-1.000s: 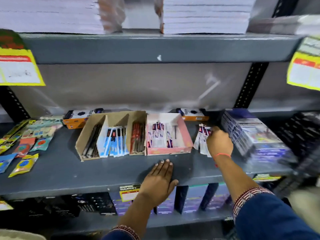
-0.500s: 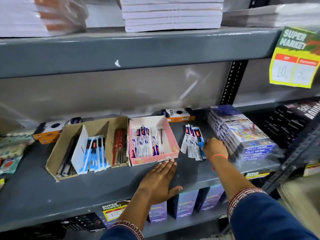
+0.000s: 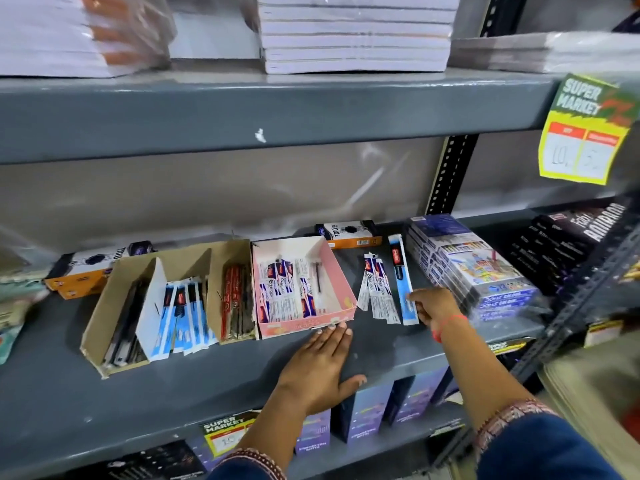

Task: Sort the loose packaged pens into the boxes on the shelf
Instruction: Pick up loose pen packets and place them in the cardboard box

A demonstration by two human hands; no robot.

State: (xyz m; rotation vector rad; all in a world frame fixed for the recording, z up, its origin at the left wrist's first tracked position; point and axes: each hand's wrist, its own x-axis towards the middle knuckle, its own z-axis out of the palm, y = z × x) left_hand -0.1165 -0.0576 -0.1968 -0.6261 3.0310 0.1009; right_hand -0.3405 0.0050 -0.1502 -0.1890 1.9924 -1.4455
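Note:
A pink box on the grey shelf holds white packaged pens. Left of it a brown cardboard box has compartments with dark pens, blue-and-white packaged pens and red pens. Several loose white packaged pens lie fanned out right of the pink box. A long blue packaged pen lies beside them, and my right hand pinches its near end. My left hand rests flat on the shelf, fingertips touching the pink box's front wall.
A wrapped stack of colour-pencil packs sits just right of my right hand. Orange-and-black boxes stand at the back. Notebook stacks fill the shelf above. A yellow price tag hangs at right. Purple boxes stand below.
The blue packaged pen has come away from the loose white pens and now lies apart to their right, with my right hand at its near end. My left hand stays flat.

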